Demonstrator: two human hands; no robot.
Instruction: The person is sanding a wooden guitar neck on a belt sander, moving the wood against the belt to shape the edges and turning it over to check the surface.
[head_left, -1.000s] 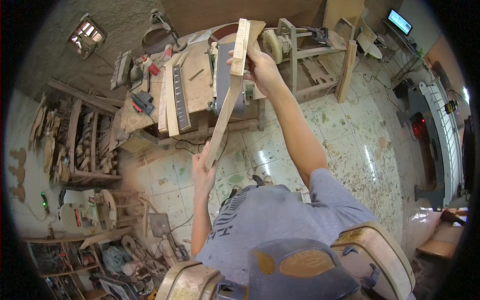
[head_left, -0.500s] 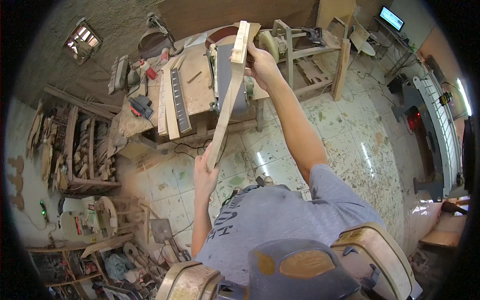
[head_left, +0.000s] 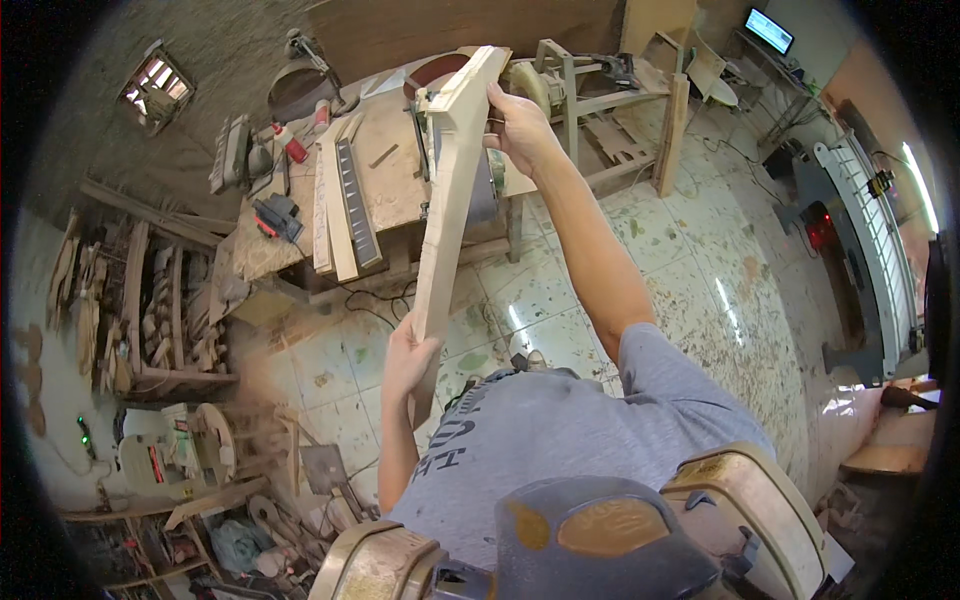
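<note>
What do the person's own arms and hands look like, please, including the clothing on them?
The left hand and right hand are bare, with no gloves to be seen. No watch, band or cable shows on either forearm. The right sleeve is grey and short, part of a grey shirt with a dark print. The left sleeve cannot be made out.

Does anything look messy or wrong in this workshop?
Yes, the floor: its pale tiles are strewn with what look like small flakes, densest toward the right, so it seems unswept. The wooden piece in the left hand and right hand shows no obvious damage.
</note>
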